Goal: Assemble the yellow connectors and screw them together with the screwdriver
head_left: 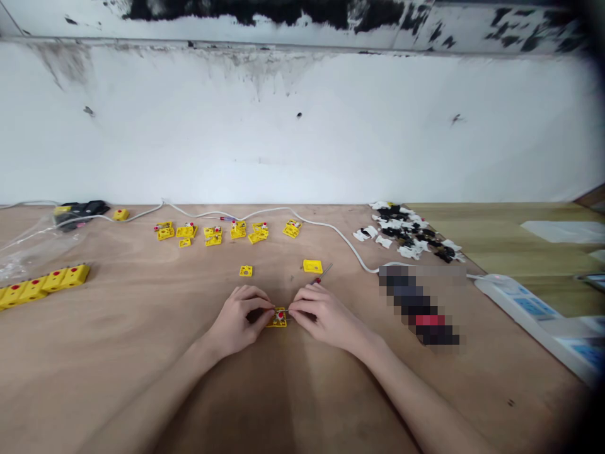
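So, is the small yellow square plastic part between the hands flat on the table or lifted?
Flat on the wooden table: the yellow part lies face up, with the left hand and right hand pinching its top.

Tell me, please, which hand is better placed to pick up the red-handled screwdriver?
Likely the right: the screwdriver lies just beyond the right hand, while the left hand is farther off, past the yellow part both pinch.

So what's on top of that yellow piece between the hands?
A small red-and-white part sits on the yellow piece. The left hand and right hand cover its sides, hiding the rest.
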A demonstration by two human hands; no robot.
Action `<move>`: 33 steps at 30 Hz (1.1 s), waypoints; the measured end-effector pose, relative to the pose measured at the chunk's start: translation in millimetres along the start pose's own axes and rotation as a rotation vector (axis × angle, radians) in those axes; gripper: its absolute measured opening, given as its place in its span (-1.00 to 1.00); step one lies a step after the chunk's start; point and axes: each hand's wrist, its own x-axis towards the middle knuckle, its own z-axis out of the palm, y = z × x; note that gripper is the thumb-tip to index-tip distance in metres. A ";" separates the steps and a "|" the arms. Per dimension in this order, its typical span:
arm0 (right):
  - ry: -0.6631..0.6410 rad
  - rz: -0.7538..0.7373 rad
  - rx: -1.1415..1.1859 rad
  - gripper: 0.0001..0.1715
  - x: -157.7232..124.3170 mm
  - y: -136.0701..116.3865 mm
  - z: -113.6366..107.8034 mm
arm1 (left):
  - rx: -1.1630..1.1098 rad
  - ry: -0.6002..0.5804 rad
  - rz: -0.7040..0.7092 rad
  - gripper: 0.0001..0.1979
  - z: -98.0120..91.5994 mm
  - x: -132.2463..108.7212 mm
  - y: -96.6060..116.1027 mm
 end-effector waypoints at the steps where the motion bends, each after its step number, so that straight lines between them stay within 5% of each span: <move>1: -0.002 0.000 -0.001 -0.81 0.1 -0.5 0.0 | 0.002 -0.001 0.005 -0.90 -0.1 0.1 0.6; 17: -0.020 -0.019 -0.034 -0.77 1.6 -1.9 0.6 | 0.055 -0.011 -0.001 -0.86 1.0 2.1 5.3; 27: -0.140 -0.112 -0.207 -0.77 4.8 -3.4 -5.6 | 0.130 -0.071 -0.137 -0.86 -0.5 8.8 12.2; 33: 0.001 0.000 -0.041 -0.73 -1.0 4.9 -10.1 | 0.132 -0.058 -0.102 -0.88 -0.3 5.5 9.5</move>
